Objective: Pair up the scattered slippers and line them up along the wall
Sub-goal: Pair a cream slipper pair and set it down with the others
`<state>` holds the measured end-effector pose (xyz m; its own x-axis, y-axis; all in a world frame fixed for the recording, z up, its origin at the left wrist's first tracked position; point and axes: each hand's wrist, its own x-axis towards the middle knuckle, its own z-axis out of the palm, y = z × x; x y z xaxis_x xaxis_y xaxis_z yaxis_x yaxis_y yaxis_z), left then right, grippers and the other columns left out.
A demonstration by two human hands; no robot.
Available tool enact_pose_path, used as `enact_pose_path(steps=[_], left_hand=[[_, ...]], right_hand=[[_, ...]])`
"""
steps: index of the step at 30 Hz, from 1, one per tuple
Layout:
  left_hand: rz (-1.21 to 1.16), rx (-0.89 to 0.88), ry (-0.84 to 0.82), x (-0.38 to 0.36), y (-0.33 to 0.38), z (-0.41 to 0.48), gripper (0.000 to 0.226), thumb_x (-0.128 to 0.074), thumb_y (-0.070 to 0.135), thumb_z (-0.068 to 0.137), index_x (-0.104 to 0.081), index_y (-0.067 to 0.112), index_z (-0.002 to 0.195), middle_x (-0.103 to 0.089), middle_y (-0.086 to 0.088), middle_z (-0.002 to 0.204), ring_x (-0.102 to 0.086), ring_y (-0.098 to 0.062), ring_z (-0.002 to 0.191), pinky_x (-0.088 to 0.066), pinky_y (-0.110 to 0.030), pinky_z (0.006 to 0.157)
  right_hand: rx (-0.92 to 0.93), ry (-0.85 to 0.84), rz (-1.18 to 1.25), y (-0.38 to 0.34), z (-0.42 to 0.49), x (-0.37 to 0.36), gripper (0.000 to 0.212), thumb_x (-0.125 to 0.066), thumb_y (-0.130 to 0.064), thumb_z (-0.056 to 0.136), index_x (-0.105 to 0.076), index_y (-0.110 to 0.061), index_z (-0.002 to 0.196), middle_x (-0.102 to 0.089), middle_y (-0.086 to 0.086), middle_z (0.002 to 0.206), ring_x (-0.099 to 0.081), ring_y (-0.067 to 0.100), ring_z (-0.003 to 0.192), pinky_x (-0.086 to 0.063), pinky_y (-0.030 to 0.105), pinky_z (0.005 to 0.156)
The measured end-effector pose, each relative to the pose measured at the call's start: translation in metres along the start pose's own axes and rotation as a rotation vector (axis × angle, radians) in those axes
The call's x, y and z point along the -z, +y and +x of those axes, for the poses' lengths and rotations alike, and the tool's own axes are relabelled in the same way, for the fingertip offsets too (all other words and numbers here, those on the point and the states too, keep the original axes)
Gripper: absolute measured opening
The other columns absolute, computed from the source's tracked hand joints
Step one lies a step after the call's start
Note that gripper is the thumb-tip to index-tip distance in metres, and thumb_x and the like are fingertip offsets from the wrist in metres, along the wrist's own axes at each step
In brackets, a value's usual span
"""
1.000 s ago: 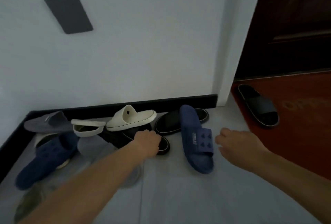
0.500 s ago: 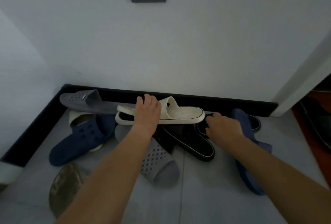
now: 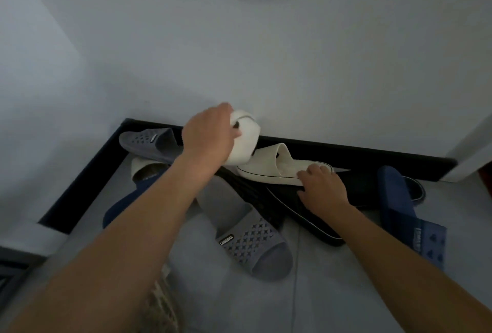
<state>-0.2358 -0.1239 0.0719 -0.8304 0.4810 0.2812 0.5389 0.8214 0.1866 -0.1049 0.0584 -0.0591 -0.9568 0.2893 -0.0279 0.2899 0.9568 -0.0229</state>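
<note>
i see floor tiles [image 3: 332, 292], white wall [image 3: 319, 79], black skirting [image 3: 372, 157]; left hand [image 3: 210, 138] grips a raised white slipper [image 3: 246, 141], right hand [image 3: 322, 189] fingers curl round the second white slipper [image 3: 269, 170].

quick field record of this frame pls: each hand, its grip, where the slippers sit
left hand: grips raised white slipper
right hand: fingers curled on heel end of flat white slipper, on the pile
near grey slipper: on floor
far grey slipper: by skirting
blue slipper: right, apart from hands
lined up: none yet
</note>
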Motion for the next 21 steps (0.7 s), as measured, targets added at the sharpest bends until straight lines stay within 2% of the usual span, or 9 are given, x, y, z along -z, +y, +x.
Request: enact_pose_path(steps=[4, 6, 8, 10, 12, 14, 17, 19, 21], left_hand=[[-0.499, 0.077, -0.229, 0.031, 0.024, 0.023, 0.025, -0.078, 0.033, 0.071, -0.063, 0.021, 0.086, -0.062, 0.007, 0.074, -0.058, -0.015, 0.066, -0.044, -0.029, 0.057], [-0.746, 0.076, -0.413, 0.033, 0.037, 0.022, 0.02, -0.082, 0.027, 0.067, -0.065, 0.024, 0.078, -0.067, 0.01, 0.069, -0.063, -0.007, 0.059, -0.05, -0.02, 0.054], [-0.895, 0.065, -0.561, 0.023, 0.056, 0.02, 0.016, -0.08, 0.025, 0.068, -0.067, 0.025, 0.077, -0.072, 0.01, 0.064, -0.066, -0.001, 0.056, -0.05, -0.015, 0.05], [-0.981, 0.098, -0.631, 0.008, 0.078, 0.016, 0.014, -0.078, 0.026, 0.07, -0.068, 0.023, 0.078, -0.072, 0.011, 0.062, -0.066, -0.002, 0.055, -0.049, -0.014, 0.048], [-1.01, 0.137, -0.645, -0.009, 0.096, 0.012, 0.013, -0.078, 0.028, 0.071, -0.068, 0.023, 0.076, -0.072, 0.011, 0.061, -0.065, -0.001, 0.054, -0.049, -0.013, 0.048], [-1.012, 0.173, -0.629, -0.026, 0.113, 0.01, 0.022, -0.077, 0.041, 0.071, -0.068, 0.021, 0.073, -0.072, 0.01, 0.065, -0.066, -0.004, 0.06, -0.051, -0.016, 0.057], [-1.096, 0.459, -0.482, -0.055, 0.123, 0.016, 0.056, -0.055, 0.07, 0.072, -0.065, 0.015, 0.08, -0.068, 0.0, 0.092, -0.064, -0.018, 0.084, -0.052, -0.034, 0.08], [-1.051, 0.696, -0.34, -0.083, 0.111, 0.013, 0.052, -0.045, 0.058, 0.086, -0.062, 0.01, 0.098, -0.062, -0.011, 0.11, -0.06, -0.027, 0.098, -0.049, -0.042, 0.09], [-0.857, 0.8, -0.392, -0.113, 0.096, -0.006, 0.055, -0.049, 0.043, 0.091, -0.047, 0.003, 0.128, -0.052, -0.019, 0.129, -0.054, -0.033, 0.108, -0.049, -0.042, 0.093]], right_hand=[[-0.205, 0.214, 0.518, 0.029, -0.018, 0.033, 0.066, -0.064, -0.036, 0.084, -0.034, -0.017, 0.14, -0.045, 0.012, 0.135, -0.044, 0.03, 0.122, -0.043, 0.045, 0.099], [-0.185, 0.256, 0.646, 0.051, -0.028, 0.052, 0.075, -0.068, -0.038, 0.081, -0.03, -0.023, 0.143, -0.042, 0.01, 0.139, -0.039, 0.03, 0.127, -0.037, 0.047, 0.104], [-0.109, 0.223, 0.712, 0.073, -0.04, 0.069, 0.07, -0.067, -0.037, 0.081, -0.033, -0.029, 0.141, -0.048, 0.005, 0.136, -0.043, 0.025, 0.124, -0.037, 0.042, 0.103], [-0.04, 0.149, 0.822, 0.086, -0.051, 0.08, 0.051, -0.064, -0.033, 0.085, -0.046, -0.032, 0.132, -0.06, -0.003, 0.121, -0.055, 0.017, 0.114, -0.043, 0.028, 0.093], [-0.037, 0.126, 0.888, 0.094, -0.059, 0.081, 0.033, -0.062, -0.021, 0.086, -0.059, -0.028, 0.118, -0.066, -0.008, 0.103, -0.062, 0.012, 0.099, -0.045, 0.018, 0.08], [-0.1, 0.131, 0.941, 0.101, -0.064, 0.076, 0.027, -0.058, -0.011, 0.086, -0.064, -0.023, 0.11, -0.066, -0.008, 0.096, -0.061, 0.009, 0.09, -0.044, 0.013, 0.072], [-0.284, 0.157, 0.958, 0.115, -0.07, 0.062, 0.024, -0.052, -0.008, 0.09, -0.065, -0.014, 0.109, -0.064, 0.001, 0.096, -0.056, 0.01, 0.084, -0.04, 0.022, 0.068], [-0.45, 0.182, 1.007, 0.128, -0.076, 0.05, 0.021, -0.05, -0.013, 0.092, -0.064, -0.009, 0.108, -0.062, 0.007, 0.092, -0.056, 0.012, 0.075, -0.039, 0.023, 0.059], [-0.555, 0.185, 1.032, 0.141, -0.084, 0.041, 0.02, -0.049, -0.016, 0.092, -0.063, -0.002, 0.097, -0.063, 0.015, 0.086, -0.059, 0.023, 0.074, -0.038, 0.022, 0.056]])
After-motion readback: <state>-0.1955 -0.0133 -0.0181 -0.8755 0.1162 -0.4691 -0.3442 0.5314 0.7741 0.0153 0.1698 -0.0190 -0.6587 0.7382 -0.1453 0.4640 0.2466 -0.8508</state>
